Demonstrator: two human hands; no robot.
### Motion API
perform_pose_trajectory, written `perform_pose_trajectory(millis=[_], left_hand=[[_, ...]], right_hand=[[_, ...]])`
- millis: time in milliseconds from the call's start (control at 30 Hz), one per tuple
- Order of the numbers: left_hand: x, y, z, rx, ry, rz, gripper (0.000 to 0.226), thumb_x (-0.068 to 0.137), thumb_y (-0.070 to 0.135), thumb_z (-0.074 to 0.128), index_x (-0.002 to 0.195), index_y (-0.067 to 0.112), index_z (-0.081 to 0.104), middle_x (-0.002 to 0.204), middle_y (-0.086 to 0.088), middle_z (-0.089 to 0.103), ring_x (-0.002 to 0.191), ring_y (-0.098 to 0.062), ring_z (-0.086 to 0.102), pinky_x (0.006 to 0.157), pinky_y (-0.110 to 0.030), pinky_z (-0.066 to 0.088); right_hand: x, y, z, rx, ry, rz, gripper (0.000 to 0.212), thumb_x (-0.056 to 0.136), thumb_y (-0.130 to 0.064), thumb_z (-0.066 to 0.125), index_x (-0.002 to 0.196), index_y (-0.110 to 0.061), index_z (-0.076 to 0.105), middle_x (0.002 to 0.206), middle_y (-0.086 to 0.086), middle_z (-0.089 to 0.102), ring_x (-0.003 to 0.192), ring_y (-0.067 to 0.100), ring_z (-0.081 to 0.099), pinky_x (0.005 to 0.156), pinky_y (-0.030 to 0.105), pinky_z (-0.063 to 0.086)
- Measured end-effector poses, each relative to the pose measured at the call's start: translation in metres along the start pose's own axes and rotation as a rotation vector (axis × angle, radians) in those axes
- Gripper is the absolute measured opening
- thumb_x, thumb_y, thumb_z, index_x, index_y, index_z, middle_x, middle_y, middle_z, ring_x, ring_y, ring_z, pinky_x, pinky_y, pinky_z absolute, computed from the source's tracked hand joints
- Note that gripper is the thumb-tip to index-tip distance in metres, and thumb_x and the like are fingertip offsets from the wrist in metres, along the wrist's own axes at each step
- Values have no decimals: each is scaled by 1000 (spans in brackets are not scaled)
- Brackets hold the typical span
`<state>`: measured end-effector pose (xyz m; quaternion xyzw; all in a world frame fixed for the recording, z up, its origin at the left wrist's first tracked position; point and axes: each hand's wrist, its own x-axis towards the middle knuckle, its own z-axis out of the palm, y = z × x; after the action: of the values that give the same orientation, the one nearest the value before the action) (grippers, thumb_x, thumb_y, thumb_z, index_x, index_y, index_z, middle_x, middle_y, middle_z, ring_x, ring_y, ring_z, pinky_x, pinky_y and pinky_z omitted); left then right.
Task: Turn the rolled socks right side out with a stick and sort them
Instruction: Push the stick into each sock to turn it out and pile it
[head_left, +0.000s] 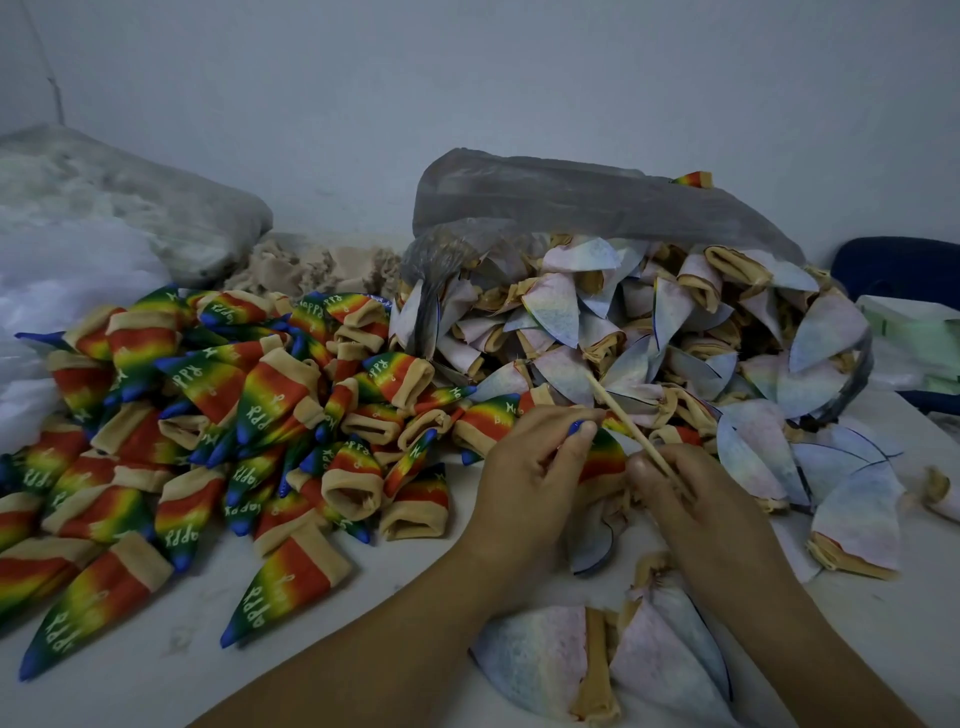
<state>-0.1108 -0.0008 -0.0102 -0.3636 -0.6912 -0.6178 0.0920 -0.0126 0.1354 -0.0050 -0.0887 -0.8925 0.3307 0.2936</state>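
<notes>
step: likely turning one sock | left hand (535, 467): fingers pinch the rainbow sock (605, 457) at its blue toe, steadying it | right hand (680, 499): fingers grip the stick (618, 413), free end slanting beyond them | rainbow pile (208, 415): left of fingers, sorted apart | pale socks (649, 332): spilling from plastic bag (545, 202) beyond fingers, within reach on tabletop (171, 670)

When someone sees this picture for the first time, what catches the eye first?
The bright heap of rainbow socks on the left strikes first. To its right, pale inside-out socks spill from a grey plastic bag. In front, at the centre, the left hand pinches a rainbow sock while the right hand holds a thin stick.
</notes>
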Motion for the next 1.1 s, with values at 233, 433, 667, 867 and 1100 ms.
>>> perform_pose_trajectory(millis=[233,433,667,867,1100], left_hand=[[15,-16,-8,-549,202,-634,26,98,37,57,106,18,72,109,-9,72,97,-26,69,92,-44,55],[25,-25,-19,-984,428,-868,34,96,29,60,120,4,65,100,-13,75,81,-22,73,68,-36,61],[25,-20,-18,-963,359,-838,28,98,29,58,114,7,65,110,-16,72,97,-28,71,82,-42,60],[8,-12,2,-901,96,-753,35,86,40,69,109,14,73,111,-17,72,106,-35,67,99,-54,50],[3,-13,2,-678,-52,-654,31,83,52,70,92,23,77,106,-11,74,108,-28,69,106,-52,45]], right_hand=[[-2,1,-10,-202,-29,-20,26,98,-36,35,76,-32,47,66,-3,52,62,10,52,54,32,41],[-1,-1,-11,-392,-59,-100,12,88,-21,59,92,-19,69,77,-6,61,75,19,51,63,38,45],[2,4,-6,-482,-3,-176,15,82,-14,70,97,-17,73,78,0,66,72,24,52,58,39,45],[-1,6,1,-413,12,-172,20,90,-22,57,105,-18,70,82,1,67,77,22,52,59,32,42],[2,7,5,-310,-28,-97,21,94,-18,50,110,-18,65,83,-10,52,84,14,41,64,26,32]])
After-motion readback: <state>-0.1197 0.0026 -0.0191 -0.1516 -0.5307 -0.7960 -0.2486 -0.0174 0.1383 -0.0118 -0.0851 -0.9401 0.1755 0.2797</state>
